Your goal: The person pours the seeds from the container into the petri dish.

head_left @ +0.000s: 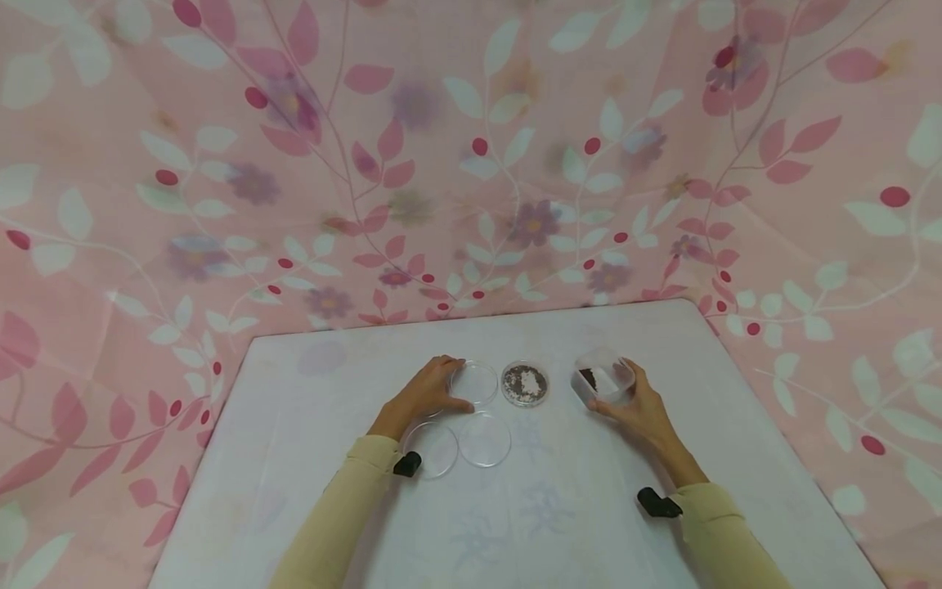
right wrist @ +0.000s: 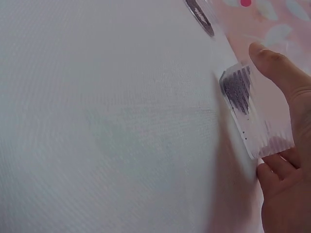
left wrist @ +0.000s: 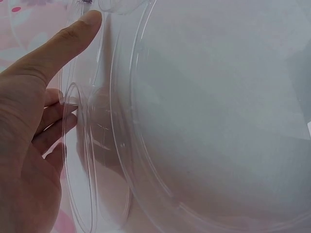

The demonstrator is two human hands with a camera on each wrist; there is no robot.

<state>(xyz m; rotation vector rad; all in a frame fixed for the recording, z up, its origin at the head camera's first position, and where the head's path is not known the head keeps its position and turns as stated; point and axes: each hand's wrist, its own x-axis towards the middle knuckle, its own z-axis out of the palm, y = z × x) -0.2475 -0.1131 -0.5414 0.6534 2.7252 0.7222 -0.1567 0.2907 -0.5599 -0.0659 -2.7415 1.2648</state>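
On the white table my left hand grips an empty clear petri dish, thumb on its near rim and fingers on its far rim. In the left wrist view the left hand has its thumb stretched along the dish's rim. My right hand holds a small clear plastic container of dark and white material, slightly tilted. In the right wrist view the right hand has thumb and fingers round the container. Between the hands stands a petri dish with dark and white grains.
Two more empty clear round dishes lie side by side just in front of my left hand; one fills the left wrist view. Pink floral cloth hangs behind and beside the table.
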